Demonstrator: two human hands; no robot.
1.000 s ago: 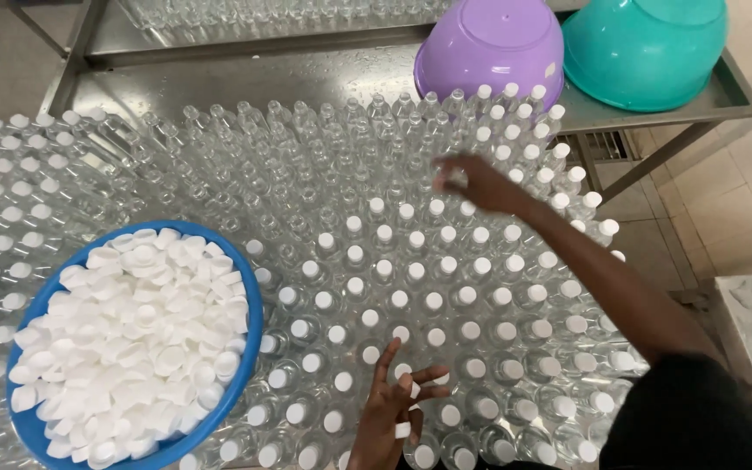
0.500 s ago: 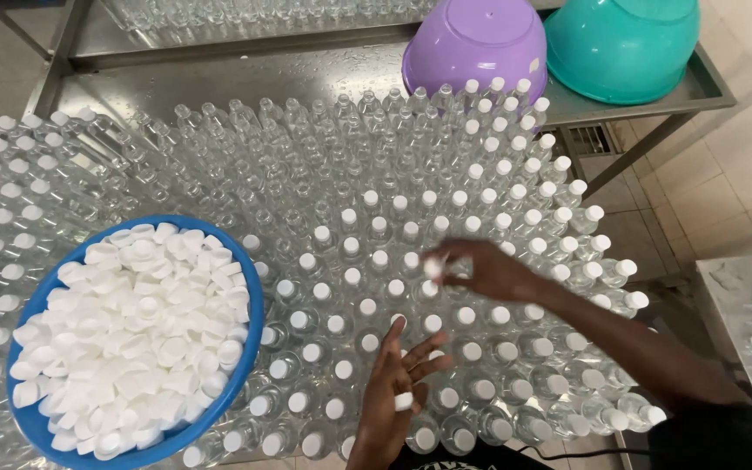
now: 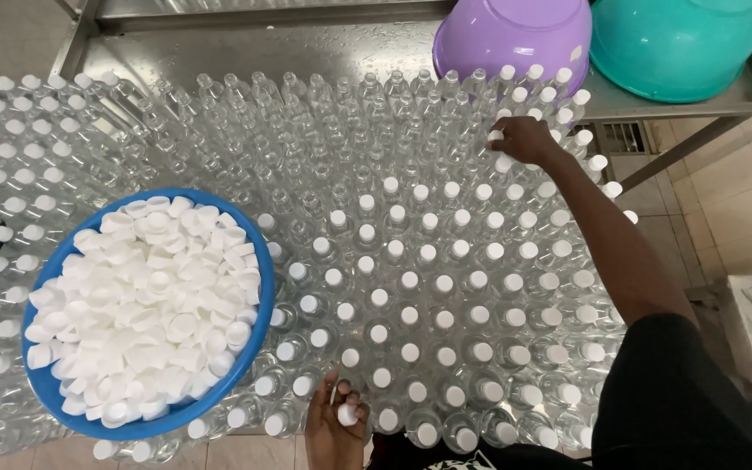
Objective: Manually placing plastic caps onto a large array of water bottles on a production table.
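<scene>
Right hand (image 3: pixel 522 139) and forearm are bare; no watch, ring or glove seen. Black short sleeve (image 3: pixel 654 383) covers the upper arm, plain, w/ no print visible on it. Left hand (image 3: pixel 334 426) is bare too, wrist cut off by frame edge. Black garment (image 3: pixel 498 457) shows at bottom, w/ a bit of white marking.

Head cam, steep downward, close.

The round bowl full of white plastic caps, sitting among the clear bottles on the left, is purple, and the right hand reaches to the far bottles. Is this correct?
Not quite. In the head view the round bowl full of white plastic caps is blue, not purple; a purple bowl stands on the metal shelf beyond the clear bottles. The right hand does reach to the far bottles.
</scene>
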